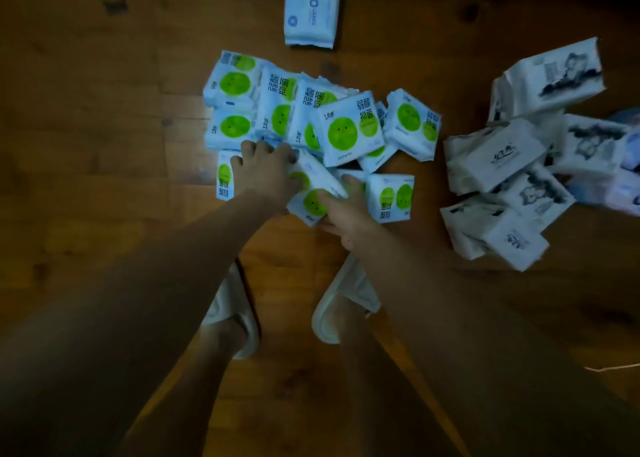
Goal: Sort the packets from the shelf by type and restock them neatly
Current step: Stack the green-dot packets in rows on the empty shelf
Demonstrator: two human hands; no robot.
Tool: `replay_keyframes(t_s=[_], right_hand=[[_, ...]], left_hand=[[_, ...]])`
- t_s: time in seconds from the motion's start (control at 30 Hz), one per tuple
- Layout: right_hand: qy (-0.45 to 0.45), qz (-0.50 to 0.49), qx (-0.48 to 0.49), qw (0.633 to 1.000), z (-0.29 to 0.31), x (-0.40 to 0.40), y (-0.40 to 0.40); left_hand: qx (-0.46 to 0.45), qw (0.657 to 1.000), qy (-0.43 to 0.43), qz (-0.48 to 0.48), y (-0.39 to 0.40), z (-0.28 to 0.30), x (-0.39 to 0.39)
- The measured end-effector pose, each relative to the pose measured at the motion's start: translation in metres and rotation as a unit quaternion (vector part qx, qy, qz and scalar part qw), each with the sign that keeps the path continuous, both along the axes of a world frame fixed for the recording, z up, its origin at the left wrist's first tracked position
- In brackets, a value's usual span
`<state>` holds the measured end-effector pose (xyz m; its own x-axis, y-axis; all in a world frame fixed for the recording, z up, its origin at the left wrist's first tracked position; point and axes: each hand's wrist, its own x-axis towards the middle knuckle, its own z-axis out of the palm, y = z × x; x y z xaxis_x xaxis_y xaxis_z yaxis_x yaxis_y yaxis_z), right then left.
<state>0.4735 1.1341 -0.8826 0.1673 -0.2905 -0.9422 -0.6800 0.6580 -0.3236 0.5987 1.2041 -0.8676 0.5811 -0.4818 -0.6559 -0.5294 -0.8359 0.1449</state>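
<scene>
While dimly lit, both hands' fingers [256,151] grasping half-hidden green-dot packets [313,193].

On the floor [104,145], one heap of packets [311,124] lies centre, another pile [519,165] to its right, a single packet [311,8] farther off.

Dim and underexposed overall, corners sinking to near black. Brightest on the pale blue plastic packets with green circles [346,127], slightly overexposed, with a glare patch on the brown wooden plank floor [194,134] beside them. Soft focus throughout, printed text smeared. Wide-angle bending stretches bare forearms toward lower edges.
</scene>
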Motion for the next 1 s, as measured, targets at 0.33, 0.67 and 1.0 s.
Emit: replay_keyframes(t_s=[0.33, 0.67, 1.0], right_hand=[[-0.058, -0.199, 0.242, 0.948, 0.079, 0.001, -0.003], [0.015, -0.186, 0.131, 0.974, 0.042, 0.037, -0.056], [-0.034, -0.362, 0.089, 0.927, 0.009, 0.041, -0.04]], left_hand=[[-0.253, 0.833, 0.271, 0.411, 0.003, 0.079, 0.004], [-0.217, 0.963, 0.099, 0.124, -0.021, 0.067, 0.046], [-0.119, 0.989, 0.063, 0.058, -0.032, 0.055, 0.08]])
